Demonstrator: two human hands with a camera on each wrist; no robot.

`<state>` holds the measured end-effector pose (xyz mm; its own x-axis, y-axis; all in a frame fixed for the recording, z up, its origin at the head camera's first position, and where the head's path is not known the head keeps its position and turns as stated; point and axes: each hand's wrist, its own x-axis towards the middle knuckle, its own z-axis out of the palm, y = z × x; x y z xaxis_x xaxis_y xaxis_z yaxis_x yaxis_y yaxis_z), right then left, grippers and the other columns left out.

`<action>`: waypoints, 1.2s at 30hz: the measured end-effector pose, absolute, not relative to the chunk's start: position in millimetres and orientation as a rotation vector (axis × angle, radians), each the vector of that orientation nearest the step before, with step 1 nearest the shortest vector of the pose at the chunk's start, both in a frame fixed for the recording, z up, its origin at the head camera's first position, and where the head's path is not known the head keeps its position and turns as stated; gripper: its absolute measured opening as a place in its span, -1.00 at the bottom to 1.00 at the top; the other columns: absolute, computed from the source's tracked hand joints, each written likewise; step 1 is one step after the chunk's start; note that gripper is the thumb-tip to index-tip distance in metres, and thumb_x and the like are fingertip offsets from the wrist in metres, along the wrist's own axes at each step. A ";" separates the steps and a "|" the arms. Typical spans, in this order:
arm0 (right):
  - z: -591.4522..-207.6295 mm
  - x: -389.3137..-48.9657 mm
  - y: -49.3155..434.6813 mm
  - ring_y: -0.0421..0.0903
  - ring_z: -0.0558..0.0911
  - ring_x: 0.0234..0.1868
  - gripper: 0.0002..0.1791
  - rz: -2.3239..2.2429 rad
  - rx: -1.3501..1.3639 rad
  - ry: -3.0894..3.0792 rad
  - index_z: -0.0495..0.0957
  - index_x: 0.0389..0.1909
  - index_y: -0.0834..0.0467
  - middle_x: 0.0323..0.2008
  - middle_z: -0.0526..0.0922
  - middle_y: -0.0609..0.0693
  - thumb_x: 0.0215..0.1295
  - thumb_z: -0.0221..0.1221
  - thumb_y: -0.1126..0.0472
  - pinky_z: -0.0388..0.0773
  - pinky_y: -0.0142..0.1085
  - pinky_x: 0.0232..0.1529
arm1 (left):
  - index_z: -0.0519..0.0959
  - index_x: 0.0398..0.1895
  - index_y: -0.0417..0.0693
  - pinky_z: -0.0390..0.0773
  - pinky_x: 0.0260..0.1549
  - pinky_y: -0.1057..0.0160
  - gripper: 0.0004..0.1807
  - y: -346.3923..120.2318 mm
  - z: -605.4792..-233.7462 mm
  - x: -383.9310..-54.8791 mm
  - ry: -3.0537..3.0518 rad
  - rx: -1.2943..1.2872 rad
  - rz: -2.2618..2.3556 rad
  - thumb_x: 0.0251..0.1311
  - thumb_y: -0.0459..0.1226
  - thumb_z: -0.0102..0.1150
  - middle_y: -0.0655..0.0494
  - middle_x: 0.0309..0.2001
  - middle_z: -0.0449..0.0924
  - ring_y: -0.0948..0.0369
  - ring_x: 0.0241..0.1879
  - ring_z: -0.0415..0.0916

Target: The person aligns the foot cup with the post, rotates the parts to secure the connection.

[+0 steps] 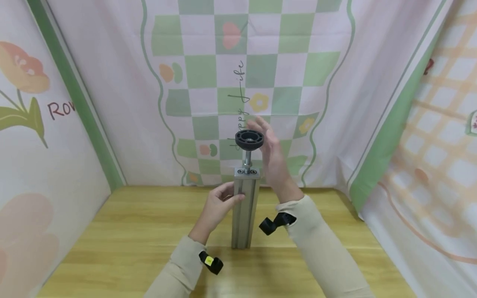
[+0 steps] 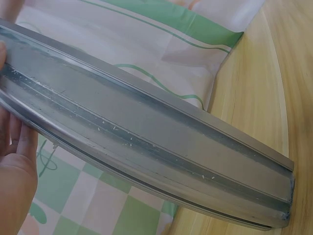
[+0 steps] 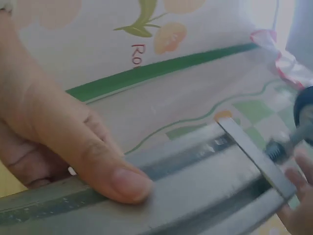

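An aluminium profile bar (image 1: 244, 211) stands upright on the wooden table, slots running down its sides. Screwed into its top end plate (image 1: 246, 173) is a levelling foot (image 1: 249, 140): a threaded rod with a nut and a round black pad, facing up. My left hand (image 1: 220, 205) grips the bar in its upper part; the right wrist view shows the thumb (image 3: 129, 183) lying flat across it. My right hand (image 1: 275, 159) is raised just right of the pad, its fingers extended and slightly blurred, partly hidden behind the pad's rim. In the left wrist view the bar's lower end (image 2: 283, 196) meets the table.
The wooden table (image 1: 123, 231) ends at a printed cloth backdrop (image 1: 201, 70) with a green check pattern. More printed cloth hangs on the left (image 1: 74, 165) and right (image 1: 428, 174). Black camera mounts (image 1: 211, 261) are strapped to both wrists.
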<state>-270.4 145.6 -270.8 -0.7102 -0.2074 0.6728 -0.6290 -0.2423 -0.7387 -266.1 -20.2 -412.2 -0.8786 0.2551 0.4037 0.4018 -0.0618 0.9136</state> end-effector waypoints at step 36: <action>-270.5 -293.2 168.1 0.12 0.39 0.34 -0.39 2.440 1.452 -1.687 0.38 0.35 0.20 0.25 0.51 0.19 0.47 0.03 -0.11 0.10 -0.11 0.45 | 0.60 0.17 -0.10 0.56 0.12 0.17 -0.53 -19.7 -410.9 -265.8 -2.069 -0.722 -2.114 0.20 -0.19 0.43 0.02 -0.06 0.67 0.10 -0.01 0.60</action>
<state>-293.2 168.1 -270.5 -0.6030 -0.5646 0.5636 -0.3280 -0.4686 -0.8203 -265.8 -19.7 -410.9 -0.8830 0.2544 0.3944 0.3889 -0.0738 0.9183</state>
